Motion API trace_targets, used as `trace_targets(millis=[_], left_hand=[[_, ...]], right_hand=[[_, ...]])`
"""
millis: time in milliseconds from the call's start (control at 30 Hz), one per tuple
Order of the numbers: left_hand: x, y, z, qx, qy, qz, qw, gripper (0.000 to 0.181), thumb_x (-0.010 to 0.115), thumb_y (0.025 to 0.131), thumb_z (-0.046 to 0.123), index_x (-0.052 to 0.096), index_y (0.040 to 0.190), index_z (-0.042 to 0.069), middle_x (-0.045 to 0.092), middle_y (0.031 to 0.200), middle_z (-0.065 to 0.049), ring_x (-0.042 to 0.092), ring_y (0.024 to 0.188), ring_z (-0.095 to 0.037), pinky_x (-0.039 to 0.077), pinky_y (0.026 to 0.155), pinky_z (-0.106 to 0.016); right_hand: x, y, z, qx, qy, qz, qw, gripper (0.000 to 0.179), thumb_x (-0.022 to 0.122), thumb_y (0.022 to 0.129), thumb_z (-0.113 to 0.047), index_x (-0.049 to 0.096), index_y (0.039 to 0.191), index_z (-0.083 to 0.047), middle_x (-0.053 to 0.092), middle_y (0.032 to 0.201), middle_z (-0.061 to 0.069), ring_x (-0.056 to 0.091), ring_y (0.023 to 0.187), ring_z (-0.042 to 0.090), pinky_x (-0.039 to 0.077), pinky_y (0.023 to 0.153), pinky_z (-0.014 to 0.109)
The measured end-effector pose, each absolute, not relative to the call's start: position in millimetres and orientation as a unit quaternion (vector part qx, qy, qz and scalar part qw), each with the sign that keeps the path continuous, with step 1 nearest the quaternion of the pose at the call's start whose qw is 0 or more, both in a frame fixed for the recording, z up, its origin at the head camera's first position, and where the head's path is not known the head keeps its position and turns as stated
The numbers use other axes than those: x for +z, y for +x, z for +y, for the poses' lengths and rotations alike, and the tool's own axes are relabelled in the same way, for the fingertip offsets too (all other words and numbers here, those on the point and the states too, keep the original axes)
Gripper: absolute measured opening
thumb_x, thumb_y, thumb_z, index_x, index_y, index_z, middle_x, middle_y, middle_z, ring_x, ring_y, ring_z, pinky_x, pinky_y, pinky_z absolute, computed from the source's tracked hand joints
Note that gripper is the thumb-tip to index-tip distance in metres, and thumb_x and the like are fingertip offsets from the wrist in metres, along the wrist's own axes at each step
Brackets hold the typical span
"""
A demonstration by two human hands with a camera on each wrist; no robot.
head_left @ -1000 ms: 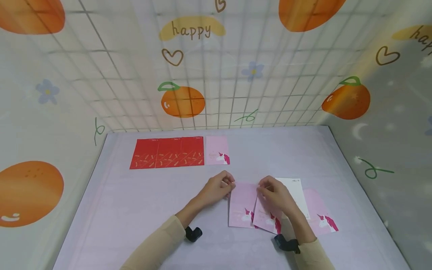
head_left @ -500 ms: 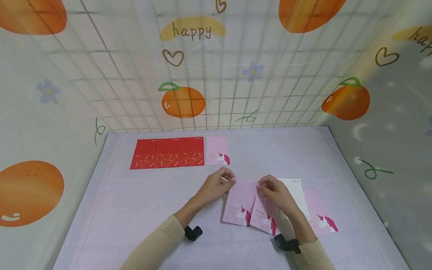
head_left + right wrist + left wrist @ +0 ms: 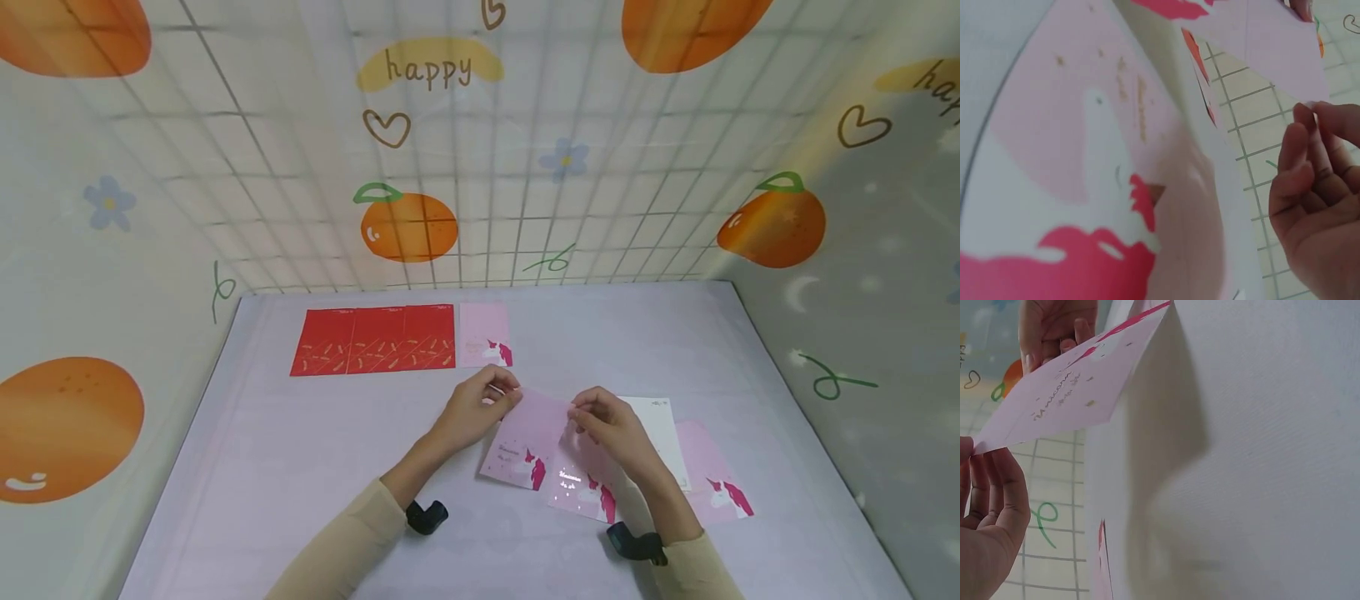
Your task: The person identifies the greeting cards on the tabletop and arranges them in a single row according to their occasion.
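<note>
In the head view, my left hand (image 3: pixel 480 407) pinches a pink unicorn card (image 3: pixel 521 437) by its upper left corner. That card is tilted, its shadow showing beneath it in the left wrist view. At its upper right corner, the fingertips of my right hand (image 3: pixel 617 432) pinch the edge, as the right wrist view also shows. A second pink unicorn card (image 3: pixel 576 487) sits below my right hand, its top partly hidden by the fingers. Beyond that hand lie a white card (image 3: pixel 660 433) with small print and another pink unicorn card (image 3: pixel 712 479).
At the back of the white-covered table (image 3: pixel 300 467), several red cards (image 3: pixel 372 340) with gold marks lie side by side. Right of them is a pink unicorn card (image 3: pixel 483 333). A printed curtain (image 3: pixel 480 150) encloses the table's back and sides.
The pinched pink card has swung left and upward, coming apart from the second pink card. My left hand has risen slightly; the second card has shifted a little left.
</note>
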State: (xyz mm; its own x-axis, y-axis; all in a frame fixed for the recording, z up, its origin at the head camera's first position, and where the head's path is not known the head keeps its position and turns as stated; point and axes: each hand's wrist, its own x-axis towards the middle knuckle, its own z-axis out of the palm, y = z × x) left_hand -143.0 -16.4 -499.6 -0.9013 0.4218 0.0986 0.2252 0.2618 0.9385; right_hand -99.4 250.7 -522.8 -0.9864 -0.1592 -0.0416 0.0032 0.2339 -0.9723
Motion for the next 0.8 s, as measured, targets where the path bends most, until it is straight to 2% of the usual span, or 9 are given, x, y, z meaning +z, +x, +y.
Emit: trace_targets(millis=[333,533,800], left_hand=[[-499,-141,-21,0.600,0.197,0.769,0.098,0.017,0.069,0.097,0.021,0.061,0.111,0.017,0.064,0.102,0.003,0.065,0.089,-0.016,0.059,0.071,-0.030],[-502,-139,-25,0.608,0.191,0.762,0.110,0.018,0.069,0.096,0.017,0.061,0.111,0.015,0.064,0.102,0.002,0.067,0.086,-0.016,0.059,0.071,-0.031],[-509,-131,-30,0.611,0.176,0.757,0.150,0.021,0.070,0.096,0.022,0.061,0.114,0.015,0.063,0.104,0.000,0.067,0.088,-0.017,0.059,0.074,-0.032]], right_hand=[[-515,-100,249,-0.678,-0.050,0.732,0.045,0.022,0.064,0.099,-0.013,0.057,0.111,0.004,0.060,0.095,0.025,0.065,0.083,0.029,0.059,0.075,0.035],[-511,-102,249,-0.684,-0.032,0.728,0.040,0.025,0.064,0.100,-0.015,0.057,0.112,0.006,0.058,0.096,0.025,0.065,0.082,0.028,0.059,0.076,0.036],[-507,-106,248,-0.685,0.003,0.727,0.036,0.026,0.064,0.099,-0.016,0.056,0.114,0.004,0.059,0.098,0.019,0.063,0.081,0.024,0.058,0.074,0.033]])
